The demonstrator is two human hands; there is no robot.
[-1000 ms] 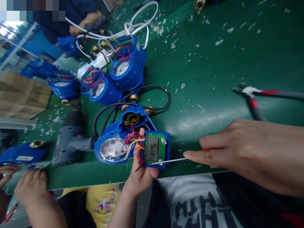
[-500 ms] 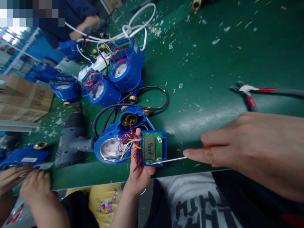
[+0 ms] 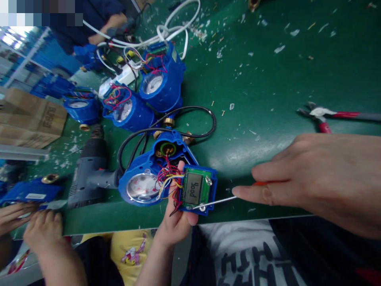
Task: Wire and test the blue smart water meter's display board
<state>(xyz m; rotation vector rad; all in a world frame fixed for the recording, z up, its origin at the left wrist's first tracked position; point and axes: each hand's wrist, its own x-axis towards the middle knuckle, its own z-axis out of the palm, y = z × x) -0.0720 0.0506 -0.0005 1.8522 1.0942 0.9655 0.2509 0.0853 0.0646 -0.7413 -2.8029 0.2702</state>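
Note:
My left hand [image 3: 175,222] holds a blue display module [image 3: 212,190] from beneath, its fingers wrapped round the edge. The module carries a green circuit board and a small screen [image 3: 193,188]. Red, yellow and white wires [image 3: 171,178] run from it into an opened blue water meter [image 3: 127,182], which lies just left of the module. In my right hand [image 3: 297,178] is a screwdriver [image 3: 222,201] with an orange handle, mostly hidden by the fingers. Its thin metal shaft reaches to the board's lower edge, by a screw; exact contact is unclear.
A grey heat gun [image 3: 92,171] lies left of the meter. Behind stand several wired blue meters [image 3: 162,87] and a white power strip [image 3: 120,81]. Red-handled cutters [image 3: 321,113] lie at right. A co-worker's hands [image 3: 43,230] are at lower left, beside a cardboard box [image 3: 32,119].
The module is tilted slightly and sits a little further right in the view. The screwdriver's tip stays at the board's lower edge. The whole view has shifted slightly.

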